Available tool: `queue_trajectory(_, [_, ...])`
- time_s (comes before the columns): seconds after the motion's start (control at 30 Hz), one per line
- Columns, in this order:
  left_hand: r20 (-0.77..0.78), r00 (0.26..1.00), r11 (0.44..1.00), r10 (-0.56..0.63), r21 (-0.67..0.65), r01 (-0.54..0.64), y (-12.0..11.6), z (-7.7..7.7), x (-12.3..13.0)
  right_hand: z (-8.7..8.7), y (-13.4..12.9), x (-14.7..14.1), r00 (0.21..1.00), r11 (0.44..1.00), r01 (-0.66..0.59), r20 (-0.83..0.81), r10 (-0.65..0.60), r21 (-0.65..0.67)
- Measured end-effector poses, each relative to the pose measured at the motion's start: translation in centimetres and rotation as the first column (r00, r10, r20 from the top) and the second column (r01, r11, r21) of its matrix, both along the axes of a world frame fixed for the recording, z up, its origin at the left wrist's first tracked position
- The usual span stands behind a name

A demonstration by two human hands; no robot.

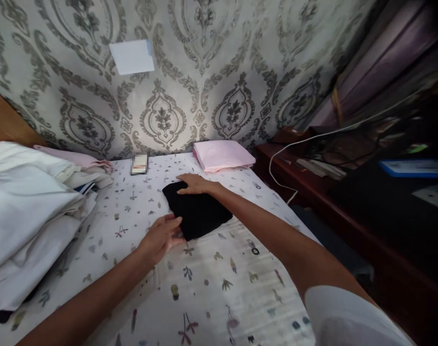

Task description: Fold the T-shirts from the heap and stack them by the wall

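A black folded cloth (200,214), probably a garment, lies flat on the white patterned bedsheet (204,302). At its near left edge is my left hand (163,235), with the thumb over the fabric and the fingers partly hidden at the side and below. My right hand (195,184) rests on the far edge of the cloth, its fingers stretched out to the left. The underside of the cloth is hidden.
A pink folded cloth (224,154) lies by the wall. White clothes (28,211) are piled on the left, with pink fabric (75,157) behind them. A phone-like object (139,164) sits near the wall. Right of the bed, a white cable (312,138) crosses a dark red desk (276,166).
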State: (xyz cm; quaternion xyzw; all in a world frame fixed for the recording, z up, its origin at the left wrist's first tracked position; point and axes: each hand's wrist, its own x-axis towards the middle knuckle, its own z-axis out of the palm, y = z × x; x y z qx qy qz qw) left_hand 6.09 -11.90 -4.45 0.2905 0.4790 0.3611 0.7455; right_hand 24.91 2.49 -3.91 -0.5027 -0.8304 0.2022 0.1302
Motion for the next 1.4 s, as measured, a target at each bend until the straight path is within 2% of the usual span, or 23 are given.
queue_trajectory(0.1, [-0.018,0.997,0.996,-0.073,-0.043,0.072,0.0,0.2,2.1,0.4,1.9,-1.2,0.996,0.991,-0.09,-0.002,0.09,-0.096])
queue_trajectory(0.2, [-0.054,0.993,0.994,-0.106,-0.012,0.105,0.6,0.3,2.0,1.5,2.0,-0.8,0.993,0.975,-0.119,-0.027,0.116,-0.186])
queue_trajectory(0.27, [-0.091,0.982,0.985,-0.164,0.037,0.168,1.0,0.5,0.1,1.9,1.2,0.3,0.994,0.977,-0.045,-0.102,0.024,-0.208])
queue_trajectory(0.33, [-0.165,0.962,0.97,-0.217,0.071,0.231,1.5,0.8,-2.6,1.7,-0.2,1.7,0.962,0.966,0.073,-0.239,-0.134,-0.249])
queue_trajectory(0.4, [-0.247,0.939,0.963,-0.241,0.063,0.263,2.1,1.0,-5.3,0.8,-2.0,2.9,0.909,0.939,0.163,-0.323,-0.262,-0.302])
queue_trajectory(0.47, [-0.301,0.919,0.96,-0.253,0.04,0.277,2.7,1.1,-7.0,-0.4,-3.6,3.5,0.897,0.93,0.247,-0.298,-0.326,-0.274])
queue_trajectory(0.6, [-0.377,0.888,0.952,-0.262,0.051,0.302,2.9,1.3,-7.4,-1.6,-4.8,3.3,0.903,0.919,0.364,-0.184,-0.389,-0.153])
queue_trajectory(0.7, [-0.383,0.899,0.967,-0.212,0.05,0.249,2.1,1.6,-6.8,-1.0,-4.4,3.0,0.877,0.877,0.391,-0.175,-0.447,-0.278])
queue_trajectory(0.77, [-0.359,0.916,0.981,-0.178,0.012,0.195,1.5,1.5,-6.6,-0.5,-4.1,2.7,0.837,0.819,0.404,-0.196,-0.511,-0.408])
queue_trajectory(0.83, [-0.347,0.924,0.986,-0.164,-0.029,0.164,0.9,1.2,-6.4,-0.1,-4.2,2.4,0.786,0.76,0.4,-0.235,-0.572,-0.512])
queue_trajectory(0.9, [-0.351,0.92,0.985,-0.173,-0.039,0.171,0.4,0.7,-6.0,0.2,-4.7,2.2,0.741,0.728,0.346,-0.304,-0.599,-0.592])
queue_trajectory(1.0, [-0.393,0.902,0.981,-0.182,-0.014,0.192,0.0,0.4,-5.3,0.7,-6.0,2.6,0.676,0.749,0.114,-0.502,-0.54,-0.652])
queue_trajectory(1.07, [-0.4,0.91,0.989,-0.111,0.043,0.14,-0.1,0.5,-4.7,1.1,-6.9,3.4,0.617,0.793,-0.018,-0.631,-0.47,-0.608])
queue_trajectory(1.13, [-0.356,0.934,0.99,-0.028,0.118,0.075,0.3,0.9,-3.9,1.3,-7.5,4.8,0.569,0.85,-0.022,-0.706,-0.422,-0.527])
queue_trajectory(1.2, [-0.29,0.957,0.984,-0.005,0.171,0.057,1.4,1.5,-2.6,1.3,-7.6,6.5,0.534,0.895,0.09,-0.737,-0.414,-0.437])
queue_trajectory(1.27, [-0.233,0.972,0.975,-0.025,0.21,0.075,3.4,2.2,-0.7,1.2,-6.9,8.7,0.516,0.902,0.246,-0.741,-0.431,-0.354])
queue_trajectory(1.33, [-0.2,0.979,0.959,-0.049,0.265,0.102,6.2,2.9,1.9,1.4,-5.3,11.2,0.564,0.874,0.426,-0.686,-0.459,-0.235])
queue_trajectory(1.4, [-0.219,0.974,0.927,-0.058,0.351,0.134,9.6,3.6,5.0,2.0,-3.1,13.8,0.624,0.813,0.577,-0.596,-0.505,-0.084])
